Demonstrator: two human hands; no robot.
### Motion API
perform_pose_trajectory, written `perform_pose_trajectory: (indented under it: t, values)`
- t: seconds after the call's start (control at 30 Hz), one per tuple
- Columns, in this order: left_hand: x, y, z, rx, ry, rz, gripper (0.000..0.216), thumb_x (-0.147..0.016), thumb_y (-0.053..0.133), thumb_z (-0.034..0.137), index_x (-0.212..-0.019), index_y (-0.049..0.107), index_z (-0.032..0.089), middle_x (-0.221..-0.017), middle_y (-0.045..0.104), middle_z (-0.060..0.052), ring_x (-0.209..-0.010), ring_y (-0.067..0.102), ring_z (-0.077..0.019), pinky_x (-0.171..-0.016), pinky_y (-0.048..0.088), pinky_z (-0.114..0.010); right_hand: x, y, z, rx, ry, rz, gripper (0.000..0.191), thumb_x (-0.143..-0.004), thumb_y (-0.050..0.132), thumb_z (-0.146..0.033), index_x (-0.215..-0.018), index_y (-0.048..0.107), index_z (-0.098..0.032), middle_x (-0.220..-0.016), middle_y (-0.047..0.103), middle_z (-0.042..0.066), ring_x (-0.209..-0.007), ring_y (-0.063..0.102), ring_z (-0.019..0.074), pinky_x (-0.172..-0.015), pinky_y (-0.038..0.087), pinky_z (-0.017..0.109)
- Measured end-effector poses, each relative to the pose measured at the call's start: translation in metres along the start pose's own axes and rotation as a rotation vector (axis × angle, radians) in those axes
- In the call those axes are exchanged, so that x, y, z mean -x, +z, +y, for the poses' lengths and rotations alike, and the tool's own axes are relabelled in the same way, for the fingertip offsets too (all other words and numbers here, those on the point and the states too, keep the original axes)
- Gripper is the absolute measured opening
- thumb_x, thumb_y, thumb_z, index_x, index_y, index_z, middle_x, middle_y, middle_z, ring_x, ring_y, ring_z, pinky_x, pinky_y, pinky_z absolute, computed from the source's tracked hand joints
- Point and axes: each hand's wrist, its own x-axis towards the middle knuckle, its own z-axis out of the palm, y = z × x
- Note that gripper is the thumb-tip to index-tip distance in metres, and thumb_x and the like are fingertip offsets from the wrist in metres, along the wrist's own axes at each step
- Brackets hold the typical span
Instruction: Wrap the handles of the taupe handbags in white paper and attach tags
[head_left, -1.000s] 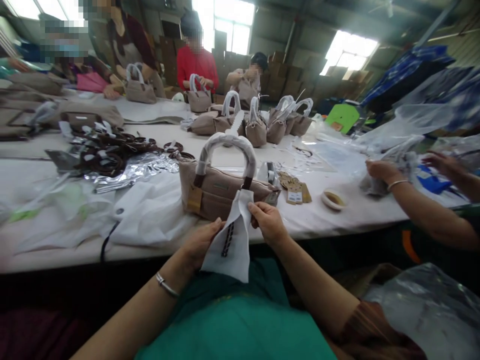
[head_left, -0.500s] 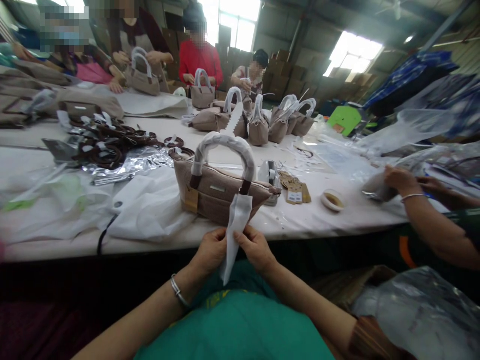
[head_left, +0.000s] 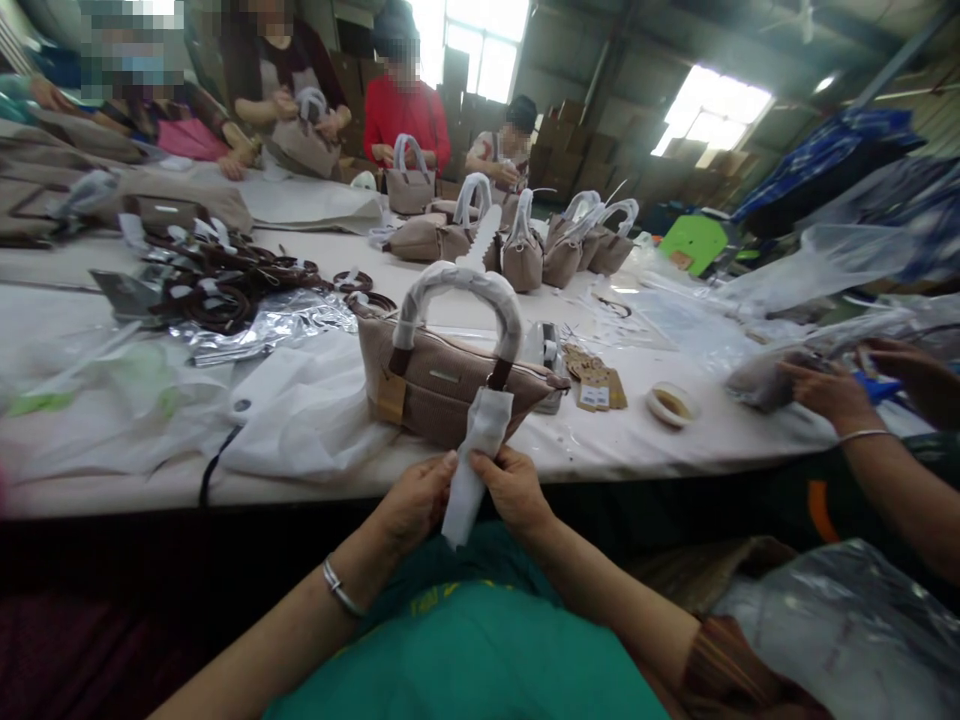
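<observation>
- Wrapping white tissue around something slim hanging at the near face of the tan handbag, which sits upright at the table edge; contents likely a strap, hidden.
- Next move calls for a tighter roll, judged.
- Left hand and right hand both pinch the tissue, thumbs up, wrists low.

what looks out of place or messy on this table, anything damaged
No damage shows. The handbag stands upright at the table edge. The left hand and right hand pinch a white wrap. Brown straps lie tangled beside crumpled plastic.
</observation>
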Motion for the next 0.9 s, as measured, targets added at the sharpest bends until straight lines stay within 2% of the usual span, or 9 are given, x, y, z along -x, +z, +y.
perform_pose_trajectory:
  t: [0.1, 0.27, 0.37, 0.47, 0.6, 0.67, 0.77, 0.83, 0.9]
  values:
    - [-0.008, 0.001, -0.003, -0.112, 0.072, 0.158, 0.054, -0.057, 0.087, 0.053, -0.087, 0.072, 0.011, -0.077, 0.07, -0.006, -0.066, 0.059, -0.0152, -0.061, 0.044, -0.024, 0.002, -0.008, 0.006, 0.045, -0.035, -0.052, 0.028, -0.08, 0.068, -0.042, -0.089, 0.072, -0.015, -0.08, 0.069, 0.004, -0.076, 0.06, 0.02, -0.071, 0.049, 0.03]
    - [-0.013, -0.001, 0.004, -0.26, 0.125, 0.174, 0.051, -0.065, 0.081, 0.054, -0.092, 0.074, 0.011, -0.083, 0.072, -0.007, -0.068, 0.059, -0.0155, -0.061, 0.044, -0.024, -0.001, -0.027, 0.016, 0.035, -0.055, -0.042, 0.046, -0.091, 0.05, -0.057, -0.106, 0.07, -0.018, -0.098, 0.07, 0.008, -0.091, 0.063, 0.0223, -0.075, 0.051, 0.031]
    - [-0.021, 0.001, 0.009, -0.381, 0.184, 0.187, 0.05, -0.07, 0.076, 0.056, -0.093, 0.074, 0.012, -0.083, 0.072, -0.007, -0.069, 0.061, -0.0164, -0.06, 0.044, -0.024, -0.022, -0.033, 0.016, 0.06, -0.064, -0.025, 0.059, -0.091, 0.043, -0.066, -0.111, 0.068, -0.017, -0.105, 0.07, 0.01, -0.093, 0.063, 0.0222, -0.074, 0.051, 0.03]
    - [-0.038, 0.005, 0.016, -0.482, 0.267, 0.271, 0.051, -0.071, 0.073, 0.058, -0.095, 0.074, 0.013, -0.084, 0.073, -0.007, -0.071, 0.063, -0.0183, -0.06, 0.046, -0.024, -0.05, -0.034, 0.012, 0.065, -0.077, -0.005, 0.065, -0.091, 0.04, -0.069, -0.121, 0.065, -0.019, -0.11, 0.07, 0.01, -0.103, 0.063, 0.0237, -0.075, 0.052, 0.031]
    - [-0.06, 0.008, 0.029, -0.617, 0.362, 0.381, 0.049, -0.072, 0.07, 0.055, -0.097, 0.076, 0.013, -0.088, 0.075, -0.008, -0.077, 0.067, -0.0215, -0.064, 0.05, -0.025, -0.073, -0.039, 0.007, 0.141, -0.189, -0.006, 0.055, -0.089, 0.051, -0.061, -0.129, 0.063, -0.026, -0.119, 0.069, 0.007, -0.114, 0.06, 0.0258, -0.086, 0.051, 0.037]
    - [-0.067, 0.006, 0.032, -0.657, 0.364, 0.412, 0.047, -0.072, 0.07, 0.054, -0.096, 0.076, 0.014, -0.087, 0.076, -0.008, -0.078, 0.068, -0.0226, -0.066, 0.051, -0.026, -0.078, -0.051, 0.002, 0.234, -0.3, 0.085, 0.045, -0.087, 0.057, -0.052, -0.122, 0.068, -0.024, -0.12, 0.069, 0.008, -0.114, 0.06, 0.026, -0.093, 0.049, 0.039]
    - [-0.073, -0.001, 0.032, -0.632, 0.31, 0.418, 0.047, -0.072, 0.071, 0.054, -0.098, 0.076, 0.015, -0.088, 0.076, -0.008, -0.077, 0.069, -0.0232, -0.063, 0.052, -0.026, -0.089, -0.082, -0.012, 0.333, -0.398, 0.426, 0.036, -0.087, 0.055, -0.041, -0.109, 0.072, -0.019, -0.116, 0.069, 0.011, -0.11, 0.061, 0.0249, -0.095, 0.047, 0.036]
    - [-0.076, -0.006, 0.029, -0.604, 0.271, 0.397, 0.049, -0.072, 0.072, 0.055, -0.1, 0.076, 0.015, -0.09, 0.076, -0.008, -0.078, 0.07, -0.023, -0.063, 0.052, -0.026, -0.106, -0.105, -0.025, 0.368, -0.304, 0.638, 0.031, -0.085, 0.054, -0.037, -0.099, 0.072, -0.016, -0.107, 0.071, 0.011, -0.105, 0.061, 0.0245, -0.093, 0.047, 0.035]
    - [-0.077, -0.008, 0.027, -0.58, 0.247, 0.383, 0.048, -0.072, 0.073, 0.054, -0.101, 0.076, 0.015, -0.093, 0.076, -0.008, -0.082, 0.07, -0.023, -0.065, 0.053, -0.025, -0.13, -0.123, -0.037, 0.379, -0.14, 0.691, 0.024, -0.082, 0.056, -0.034, -0.079, 0.071, -0.015, -0.087, 0.071, 0.009, -0.09, 0.063, 0.0242, -0.083, 0.05, 0.034]
